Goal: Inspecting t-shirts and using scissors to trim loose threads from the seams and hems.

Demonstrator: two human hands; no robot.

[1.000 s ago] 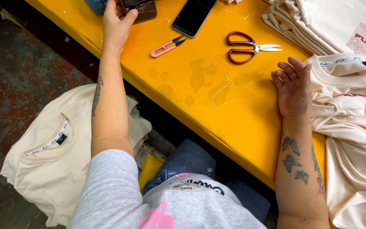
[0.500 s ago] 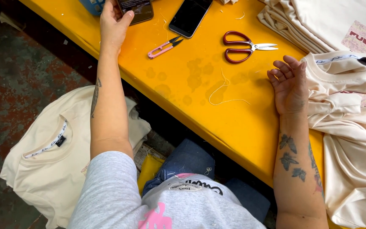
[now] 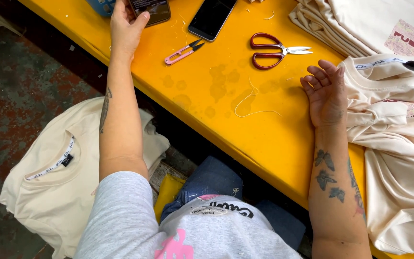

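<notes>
Two phones lie at the far edge of the yellow worktop (image 3: 264, 139) — the left hand (image 3: 125, 26) rests loosely open with its thumb on the brown-cased phone (image 3: 152, 8), just beside a dark phone (image 3: 212, 18). The right hand (image 3: 327, 93) lies open, palm up, touching a cream T-shirt (image 3: 398, 144) with a white neck label strip. Pink thread snips (image 3: 184, 52) and red-handled scissors (image 3: 274, 50) lie between the hands.

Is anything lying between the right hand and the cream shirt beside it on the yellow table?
Nothing visible does. The right hand lies palm-up on the yellow table, right at the edge of the cream shirt; the red scissors sit on the opposite side, further up the table.
</notes>
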